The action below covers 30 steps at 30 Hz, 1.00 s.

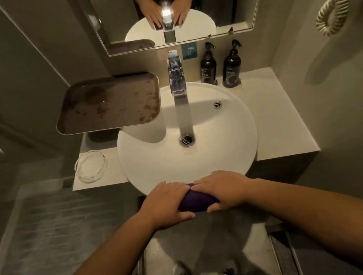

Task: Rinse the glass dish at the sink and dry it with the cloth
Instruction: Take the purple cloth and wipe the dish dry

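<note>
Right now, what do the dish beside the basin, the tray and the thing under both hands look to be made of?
Dish: clear glass, see-through with bright rim glints. Tray: probably dark plastic or metal, smooth, spotted with wet marks. The purple cloth under the left hand and right hand: soft matte fabric, apparently.

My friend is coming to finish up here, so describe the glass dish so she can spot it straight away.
Start at the round white sink and look to its left, on the pale counter. The glass dish sits near the counter's front edge, below the brown tray. It is the only clear, round thing there.
</note>
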Tool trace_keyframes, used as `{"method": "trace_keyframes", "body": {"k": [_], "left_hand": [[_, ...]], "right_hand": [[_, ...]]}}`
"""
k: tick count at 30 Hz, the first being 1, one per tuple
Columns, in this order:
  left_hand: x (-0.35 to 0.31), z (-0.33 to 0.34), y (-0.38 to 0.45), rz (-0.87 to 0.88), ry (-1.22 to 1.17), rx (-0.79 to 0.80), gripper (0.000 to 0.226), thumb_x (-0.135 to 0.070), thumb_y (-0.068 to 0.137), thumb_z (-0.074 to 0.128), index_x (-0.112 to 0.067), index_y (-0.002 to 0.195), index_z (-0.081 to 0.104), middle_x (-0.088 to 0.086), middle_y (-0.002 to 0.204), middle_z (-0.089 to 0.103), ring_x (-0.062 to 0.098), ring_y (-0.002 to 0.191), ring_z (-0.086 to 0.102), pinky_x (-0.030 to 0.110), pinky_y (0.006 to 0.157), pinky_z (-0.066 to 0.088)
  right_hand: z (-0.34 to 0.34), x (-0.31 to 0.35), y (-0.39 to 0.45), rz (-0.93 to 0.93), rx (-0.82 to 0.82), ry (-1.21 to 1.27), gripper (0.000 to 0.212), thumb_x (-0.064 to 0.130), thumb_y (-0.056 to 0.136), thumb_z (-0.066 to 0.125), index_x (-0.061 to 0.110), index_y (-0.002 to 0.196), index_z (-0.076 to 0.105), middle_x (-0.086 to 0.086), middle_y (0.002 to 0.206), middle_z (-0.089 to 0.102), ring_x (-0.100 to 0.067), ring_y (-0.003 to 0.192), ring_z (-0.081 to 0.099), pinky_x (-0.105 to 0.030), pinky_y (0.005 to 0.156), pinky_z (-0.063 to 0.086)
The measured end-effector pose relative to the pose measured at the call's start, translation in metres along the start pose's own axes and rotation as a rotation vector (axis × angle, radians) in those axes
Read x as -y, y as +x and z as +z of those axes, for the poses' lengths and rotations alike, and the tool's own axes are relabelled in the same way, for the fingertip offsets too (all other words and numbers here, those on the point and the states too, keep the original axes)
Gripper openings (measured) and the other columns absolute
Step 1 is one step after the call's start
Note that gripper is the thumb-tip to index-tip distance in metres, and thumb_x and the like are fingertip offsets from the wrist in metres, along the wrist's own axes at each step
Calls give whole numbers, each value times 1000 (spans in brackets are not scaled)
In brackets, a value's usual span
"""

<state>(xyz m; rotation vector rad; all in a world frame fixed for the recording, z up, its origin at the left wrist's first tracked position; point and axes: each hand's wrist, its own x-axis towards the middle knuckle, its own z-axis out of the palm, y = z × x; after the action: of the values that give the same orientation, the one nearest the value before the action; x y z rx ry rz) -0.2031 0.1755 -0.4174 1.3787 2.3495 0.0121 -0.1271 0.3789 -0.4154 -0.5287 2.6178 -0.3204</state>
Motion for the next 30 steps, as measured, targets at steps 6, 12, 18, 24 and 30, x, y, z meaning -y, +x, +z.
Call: {"method": "trace_keyframes", "body": {"k": [6,12,18,24,30], "left_hand": [[-1,3,-7,33,-62,-119,48,-54,81,53,-29,120,58,-7,112,69,14,97,65,35,85,51],[4,-17,-37,-127,-428,-136,26,-27,87,61,-34,112,64,-12,98,71,5,89,64,25,79,50],[28,-45,-64,-236,-784,-276,14,-26,90,66,-39,95,64,-14,86,68,0,80,63,14,70,45],[88,-47,-88,-314,-1106,-381,9,-21,90,67,-27,97,68,-9,88,71,5,83,66,20,74,51],[166,-21,-106,-492,-1552,-552,16,-16,97,56,-18,108,67,6,102,72,17,89,68,27,75,54]], "right_hand": [[8,6,-7,13,-98,45,50,45,89,59,33,136,47,6,126,64,-18,108,62,-40,90,52],[-34,18,-19,102,-28,387,36,32,95,57,37,130,60,6,112,72,-12,95,63,-25,82,47],[-81,42,4,118,-112,868,36,13,92,61,39,116,69,12,104,75,-6,95,69,-17,86,53],[-92,69,70,102,-81,1322,38,-1,90,56,14,122,69,-15,117,72,-34,111,66,-43,97,54],[-120,95,141,171,-122,1311,30,-1,93,54,16,112,72,-14,108,74,-29,98,70,-40,87,58]]}}
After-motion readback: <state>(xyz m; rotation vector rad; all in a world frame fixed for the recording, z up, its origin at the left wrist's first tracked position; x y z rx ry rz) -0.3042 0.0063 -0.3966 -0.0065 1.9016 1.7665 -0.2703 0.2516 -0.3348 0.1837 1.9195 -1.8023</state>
